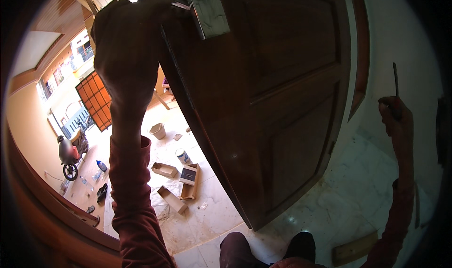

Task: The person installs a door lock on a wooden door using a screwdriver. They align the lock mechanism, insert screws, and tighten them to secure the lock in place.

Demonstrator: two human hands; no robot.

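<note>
Brown wood door (292,96) is standing open near centre, w/ a metal plate (209,13) at its upper left; L hand (126,49) is curling close by, fingers too dark, so can't tell if it's gripping. R hand (397,111), at right, is clasping a thin tool (395,79). Far left, a can (180,152) is showing a blue-white label (184,158), too small to read.

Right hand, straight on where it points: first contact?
Likely the pale wall, met by the tip of the slim dark tool in the right hand; nothing else shows between, though depth is unclear.
</note>
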